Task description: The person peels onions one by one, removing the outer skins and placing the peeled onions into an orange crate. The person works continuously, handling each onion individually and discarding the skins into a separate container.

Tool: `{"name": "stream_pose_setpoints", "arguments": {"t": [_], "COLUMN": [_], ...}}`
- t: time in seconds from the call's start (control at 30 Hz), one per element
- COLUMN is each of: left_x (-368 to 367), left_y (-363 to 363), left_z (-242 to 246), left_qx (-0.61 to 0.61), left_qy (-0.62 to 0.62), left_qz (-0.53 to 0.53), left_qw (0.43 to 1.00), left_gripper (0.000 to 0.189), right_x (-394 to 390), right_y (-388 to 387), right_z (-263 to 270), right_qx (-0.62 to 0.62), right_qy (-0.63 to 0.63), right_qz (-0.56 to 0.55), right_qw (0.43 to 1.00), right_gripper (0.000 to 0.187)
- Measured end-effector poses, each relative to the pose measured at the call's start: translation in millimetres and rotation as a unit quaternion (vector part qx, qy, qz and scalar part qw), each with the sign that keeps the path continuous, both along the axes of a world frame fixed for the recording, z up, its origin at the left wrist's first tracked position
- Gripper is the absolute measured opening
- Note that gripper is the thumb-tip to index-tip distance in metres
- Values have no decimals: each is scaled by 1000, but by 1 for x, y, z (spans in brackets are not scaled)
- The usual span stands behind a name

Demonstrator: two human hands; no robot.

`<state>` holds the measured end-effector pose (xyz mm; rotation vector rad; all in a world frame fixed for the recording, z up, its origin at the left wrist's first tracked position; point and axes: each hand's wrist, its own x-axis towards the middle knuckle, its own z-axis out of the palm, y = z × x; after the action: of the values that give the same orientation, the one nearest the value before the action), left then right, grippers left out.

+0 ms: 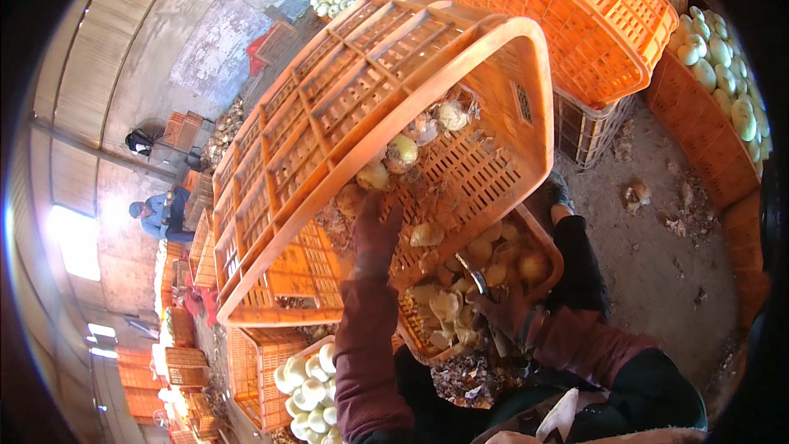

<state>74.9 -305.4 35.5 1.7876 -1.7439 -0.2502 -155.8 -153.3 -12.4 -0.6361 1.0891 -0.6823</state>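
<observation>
A large orange plastic crate [382,111] is tilted with its mouth towards me. Inside it lie a few onions [402,154] and loose dry skins. My left hand [375,231], in a dark glove, reaches into this crate. Its fingers are apart beside a brown onion [350,200]; whether they touch it I cannot tell. My right hand [506,316], also gloved, grips a knife [473,274] with its metal blade pointing up and left. Below that hand stands a lower crate [545,246] holding onions [493,253] and pale peelings [447,311].
Peeled onions [311,391] fill a crate at the lower left. Stacked orange crates [592,18] rise at the upper right, near a bin of peeled onions [718,65]. Onion skins [474,379] litter the floor. Another person [157,213] sits in the background among crates.
</observation>
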Motion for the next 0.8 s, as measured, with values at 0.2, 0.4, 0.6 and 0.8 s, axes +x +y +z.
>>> {"name": "stream_pose_setpoints", "arguments": {"t": [0.2,0.4,0.6,0.8], "left_x": [-34,-40,-25,-37], "left_y": [-77,-128,-117,-42], "left_z": [49,29,23,47], "left_qx": [21,85,81,39], "left_qy": [-357,-414,-378,-162], "left_qz": [39,68,97,146], "left_qw": [933,904,917,975], "left_gripper": [52,61,65,68], "right_x": [-9,-31,-28,-27], "right_y": [0,-6,1,-4], "right_z": [9,12,-15,2], "right_qx": [22,108,115,52], "right_qy": [-92,-107,-82,-35], "right_qz": [-26,-13,41,38], "right_qw": [995,988,989,997], "right_gripper": [30,22,30,31]}}
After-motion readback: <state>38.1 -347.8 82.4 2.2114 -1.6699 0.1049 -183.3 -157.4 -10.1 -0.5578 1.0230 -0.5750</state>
